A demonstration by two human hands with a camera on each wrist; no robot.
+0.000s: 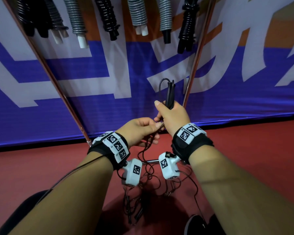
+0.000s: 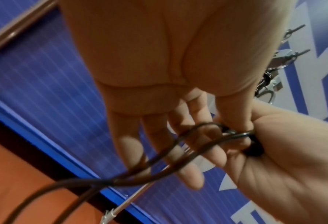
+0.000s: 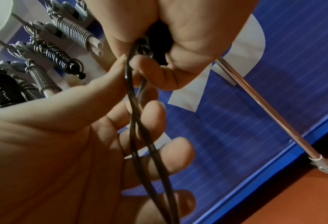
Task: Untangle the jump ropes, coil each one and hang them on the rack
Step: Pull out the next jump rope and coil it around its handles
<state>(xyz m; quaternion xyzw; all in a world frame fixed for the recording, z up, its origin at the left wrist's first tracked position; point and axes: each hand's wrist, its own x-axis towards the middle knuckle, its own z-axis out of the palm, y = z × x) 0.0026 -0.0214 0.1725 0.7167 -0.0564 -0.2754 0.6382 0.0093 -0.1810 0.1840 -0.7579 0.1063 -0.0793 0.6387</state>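
Two black handles (image 1: 170, 94) upright in right hand (image 1: 174, 116), fist tight around them. Left hand (image 1: 139, 131) pinches cord (image 2: 178, 151) just below; remaining rope tangled on floor (image 1: 41, 167).

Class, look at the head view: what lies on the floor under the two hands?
Under the left hand and right hand a tangle of thin black rope lies on the red floor. The wrists and cameras cover part of it.

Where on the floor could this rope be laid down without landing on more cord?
Bare red floor lies left of the left hand, up to the blue banner, and right of the right hand. Below the wrists it is crowded: tangled cords spread there, beside a black shoe.
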